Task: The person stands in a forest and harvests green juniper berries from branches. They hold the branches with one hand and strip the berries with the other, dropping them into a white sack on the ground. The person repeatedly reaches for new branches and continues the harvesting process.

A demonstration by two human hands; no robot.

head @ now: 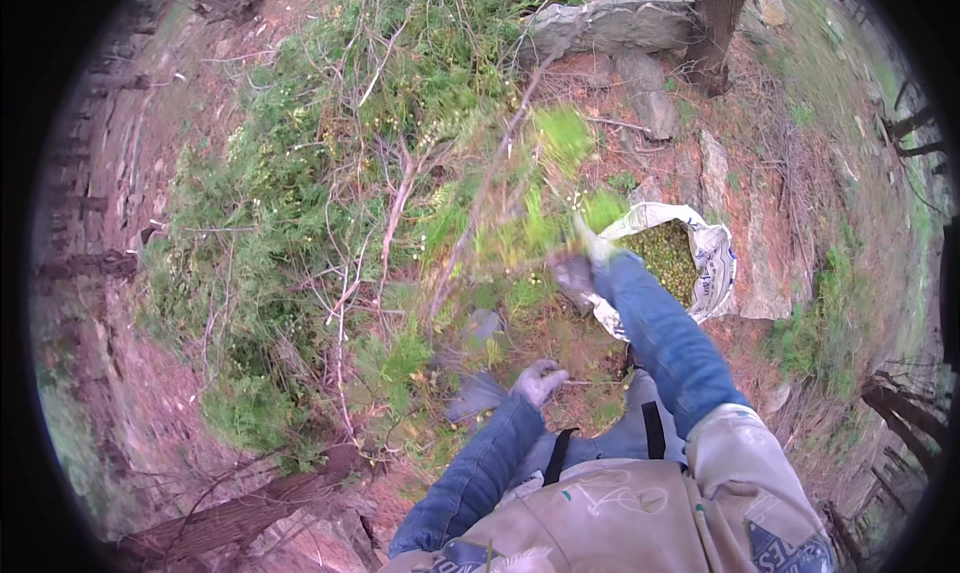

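My right hand (592, 246) is blurred at the left rim of a white woven sack (716, 269), among blurred green conifer sprigs (602, 210). Whether its fingers hold a sprig cannot be made out. The sack stands open, with many small yellow-green cones or berries (664, 261) inside. My left hand (538, 381) is low in front of my legs, its fingers curled. A thin twig (592, 382) runs right from beside its fingertips; a grip on it is not clear. A long bare branch (491, 168), also blurred, slants above the cut foliage.
A large heap of cut conifer branches (270, 250) covers the ground at left and ahead. A tree trunk (716, 32) rises beside a flat rock (615, 21) at the top. Stone slabs (757, 250) lie right of the sack. Another trunk (247, 505) is at lower left.
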